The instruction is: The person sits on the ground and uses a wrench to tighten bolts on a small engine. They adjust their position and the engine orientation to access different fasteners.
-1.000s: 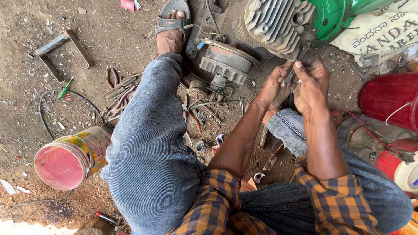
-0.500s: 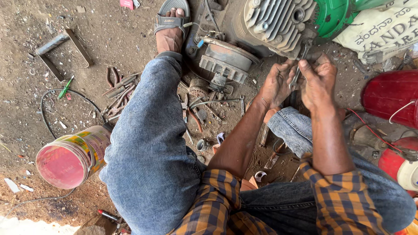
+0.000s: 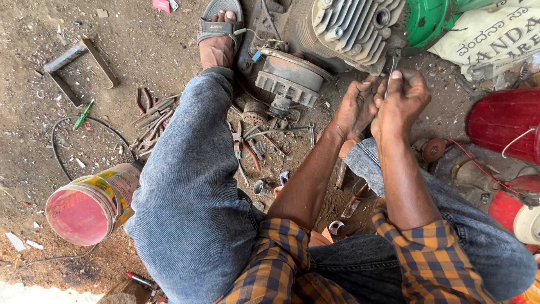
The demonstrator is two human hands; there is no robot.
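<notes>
Both hands are raised together in front of the finned grey engine block (image 3: 354, 28). The right hand (image 3: 402, 101) pinches a thin metal tool (image 3: 390, 76), its tip at the block's lower edge. The left hand (image 3: 354, 107) is closed beside it, touching the right; what it holds cannot be told. Pliers (image 3: 244, 152) and loose parts lie on the dirt between the knees. A pink-lidded tub (image 3: 90, 205) sits left of the leg; a red container (image 3: 503, 124) sits at right.

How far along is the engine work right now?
Done: the engine lies stripped on the dirt, loose parts and pliers around it. In hand: left hand and right hand pinch a thin metal tool against its finned side. Left: everything remains unassembled.
</notes>
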